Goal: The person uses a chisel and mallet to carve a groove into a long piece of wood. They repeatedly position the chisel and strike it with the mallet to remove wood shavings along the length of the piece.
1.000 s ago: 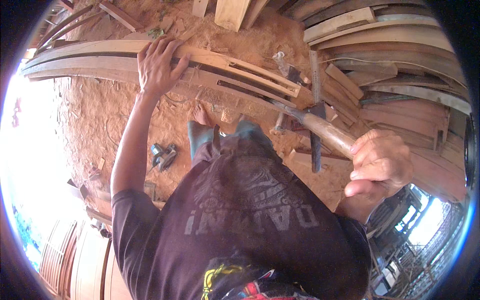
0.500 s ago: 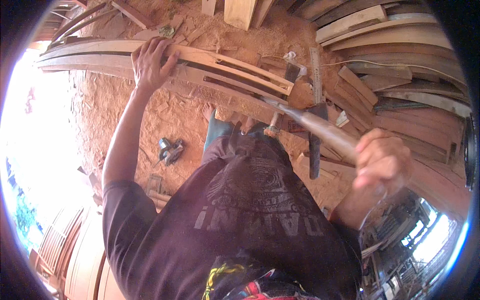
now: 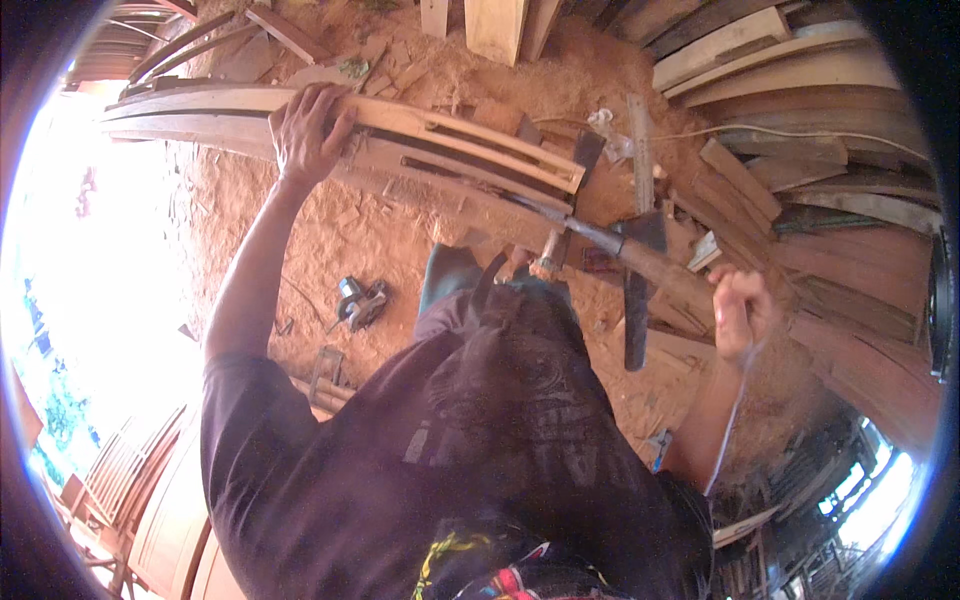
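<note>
My left hand (image 3: 308,132) is closed over a pair of long, slightly curved wooden boards, its fingers over the far one and the thumb toward the near side. Narrow slots are cut near the right end of the far board (image 3: 480,142) and the near board (image 3: 420,162). My right hand (image 3: 745,310) is wrapped round the wooden handle of a long chisel (image 3: 650,265). The metal end of that tool slants left to the near board's right end. Its very tip is hard to make out there.
A circular saw (image 3: 360,304) lies on the sawdust-covered ground at left. Stacked planks (image 3: 800,150) fill the right side, with a pale cord (image 3: 760,128) across them. A dark, flat blade-like piece (image 3: 636,320) lies under the chisel handle. Upright wood pieces (image 3: 495,28) stand at the far side.
My right hand has moved slightly away from me, and the chisel is no longer blurred along its handle. My left hand keeps its grip on the boards. The whole view has shifted a little.
</note>
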`<action>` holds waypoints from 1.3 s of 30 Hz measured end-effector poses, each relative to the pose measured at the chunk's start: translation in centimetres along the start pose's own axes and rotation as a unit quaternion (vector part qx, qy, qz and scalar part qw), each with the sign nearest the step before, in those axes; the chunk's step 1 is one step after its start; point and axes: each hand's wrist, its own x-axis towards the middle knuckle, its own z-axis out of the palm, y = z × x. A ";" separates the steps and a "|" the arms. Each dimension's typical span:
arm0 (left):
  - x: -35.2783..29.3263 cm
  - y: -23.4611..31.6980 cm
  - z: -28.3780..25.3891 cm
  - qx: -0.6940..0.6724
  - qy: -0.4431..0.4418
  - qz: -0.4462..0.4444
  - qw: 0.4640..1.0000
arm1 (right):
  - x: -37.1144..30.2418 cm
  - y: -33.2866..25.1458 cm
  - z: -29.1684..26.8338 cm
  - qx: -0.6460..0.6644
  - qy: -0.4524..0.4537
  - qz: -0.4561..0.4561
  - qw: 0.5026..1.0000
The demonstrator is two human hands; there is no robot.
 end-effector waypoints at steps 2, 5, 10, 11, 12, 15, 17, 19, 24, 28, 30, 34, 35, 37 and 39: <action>0.1 -0.4 0.4 -0.013 0.010 0.006 1.000 | -0.6 0.3 0.3 -0.046 0.047 0.051 0.997; 0.5 -0.9 1.0 -0.019 0.015 0.016 1.000 | 1.5 -3.0 2.8 -0.188 -0.007 0.049 0.981; -0.1 -1.0 0.0 -0.066 0.002 0.000 0.998 | 3.7 -9.9 6.3 -0.402 -0.240 0.084 0.880; -0.5 -0.2 -0.3 -0.100 0.013 -0.008 0.995 | 4.2 -10.0 7.0 -0.407 -0.248 0.069 0.877; -0.7 1.1 -0.3 -0.143 0.023 -0.013 0.989 | 4.8 -10.2 7.6 -0.418 -0.254 0.060 0.870; -0.9 9.5 -3.5 -0.252 -0.085 0.089 0.960 | 4.1 -4.1 4.8 -0.381 -0.253 0.132 0.880; -1.6 13.9 -3.4 -0.270 -0.132 0.175 0.937 | 2.2 -1.1 4.2 -0.390 -0.242 0.047 0.887; -2.1 13.5 -1.8 -0.250 -0.080 0.170 0.950 | 4.1 -3.3 6.4 -0.428 -0.256 0.084 0.863; -4.0 14.5 -1.0 -0.273 0.022 0.172 0.946 | 3.8 -1.2 6.1 -0.397 -0.271 0.124 0.868; -4.5 15.5 0.2 -0.296 0.052 0.127 0.945 | 3.8 -0.7 5.7 -0.376 -0.261 0.101 0.883; -4.5 15.7 0.6 -0.288 0.078 0.116 0.947 | 3.7 -1.5 6.7 -0.407 -0.260 0.102 0.870; -4.4 16.0 0.0 -0.297 0.074 0.111 0.945 | 4.4 -3.3 7.2 -0.425 -0.267 0.079 0.861; -4.6 16.0 0.3 -0.299 0.073 0.104 0.946 | 4.7 -2.5 6.9 -0.408 -0.272 0.098 0.866; -4.3 16.3 0.6 -0.309 0.075 0.095 0.943 | 4.5 -0.4 5.9 -0.388 -0.264 0.094 0.878; -4.4 16.5 0.5 -0.314 0.078 0.080 0.943 | 3.5 2.1 5.3 -0.371 -0.249 0.043 0.894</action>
